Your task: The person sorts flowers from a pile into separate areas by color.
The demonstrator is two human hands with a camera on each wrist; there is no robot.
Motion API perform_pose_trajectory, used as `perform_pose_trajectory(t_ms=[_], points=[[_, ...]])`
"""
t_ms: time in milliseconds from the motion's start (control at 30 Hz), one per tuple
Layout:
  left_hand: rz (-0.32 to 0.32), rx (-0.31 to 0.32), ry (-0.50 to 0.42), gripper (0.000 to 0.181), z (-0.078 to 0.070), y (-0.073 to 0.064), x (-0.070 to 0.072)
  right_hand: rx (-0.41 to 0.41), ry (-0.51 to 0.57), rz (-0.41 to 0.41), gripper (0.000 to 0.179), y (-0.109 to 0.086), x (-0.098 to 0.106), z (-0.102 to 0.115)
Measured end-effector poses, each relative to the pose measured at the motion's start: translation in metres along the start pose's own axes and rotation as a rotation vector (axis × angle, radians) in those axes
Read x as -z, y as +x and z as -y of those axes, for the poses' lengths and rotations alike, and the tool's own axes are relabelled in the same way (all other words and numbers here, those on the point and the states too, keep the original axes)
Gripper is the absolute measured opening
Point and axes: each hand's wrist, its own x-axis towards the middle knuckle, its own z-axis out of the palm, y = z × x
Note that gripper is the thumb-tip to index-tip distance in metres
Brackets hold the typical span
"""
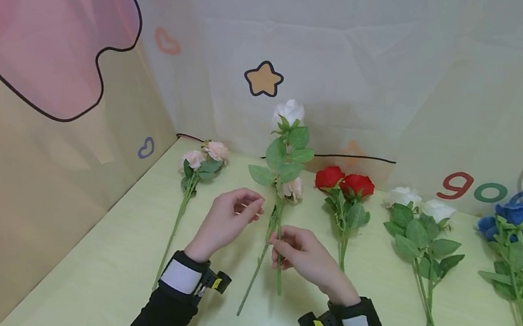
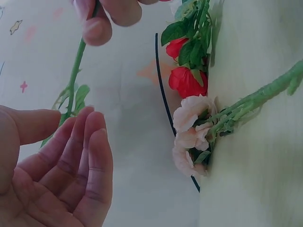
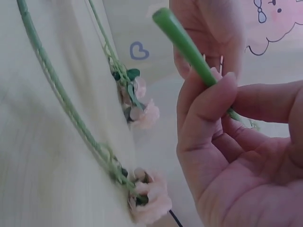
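My right hand pinches the green stem of a white artificial rose between thumb and fingers. The rose stands upright above the table, its bloom at the top and its leaves below. Left of the stem, my left hand is raised with relaxed, slightly bent fingers and holds nothing. In the left wrist view its fingertips overlap the leafy part of the stem. Behind the held rose, a pink rose lies on the table, partly hidden by leaves.
On the pale table, more pink roses lie at the left. To the right lie red roses, white roses and blue roses, stems toward me. A printed cloth rises behind them.
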Motion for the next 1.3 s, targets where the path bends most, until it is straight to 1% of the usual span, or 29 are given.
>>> perform_pose_trajectory(t_ms=[200, 467, 633, 800, 867, 1033, 1167, 1300], points=[[0.013, -0.016, 0.081, 0.015, -0.008, -0.002, -0.006, -0.031, -0.019, -0.036, 0.020, -0.017, 0.019, -0.005], [0.081, -0.081, 0.192, 0.015, -0.013, -0.008, -0.021, -0.081, -0.062, -0.039, 0.023, -0.049, 0.046, -0.015], [0.140, -0.107, 0.255, 0.017, -0.016, -0.011, -0.032, -0.101, -0.115, -0.061, 0.027, -0.074, 0.070, -0.020], [0.181, -0.139, 0.299, 0.017, -0.019, -0.012, -0.040, -0.157, -0.160, -0.095, 0.029, -0.103, 0.094, -0.023], [0.189, -0.148, 0.310, 0.017, -0.019, -0.012, -0.040, -0.191, -0.184, -0.100, 0.029, -0.113, 0.103, -0.026], [0.194, -0.161, 0.320, 0.017, -0.019, -0.013, -0.039, -0.268, -0.236, -0.080, 0.030, -0.140, 0.124, -0.036], [0.193, -0.165, 0.321, 0.017, -0.019, -0.013, -0.037, -0.293, -0.315, -0.062, 0.028, -0.161, 0.135, -0.044], [0.196, -0.163, 0.326, 0.017, -0.018, -0.012, -0.035, -0.388, -0.408, -0.072, 0.029, -0.178, 0.144, -0.052]])
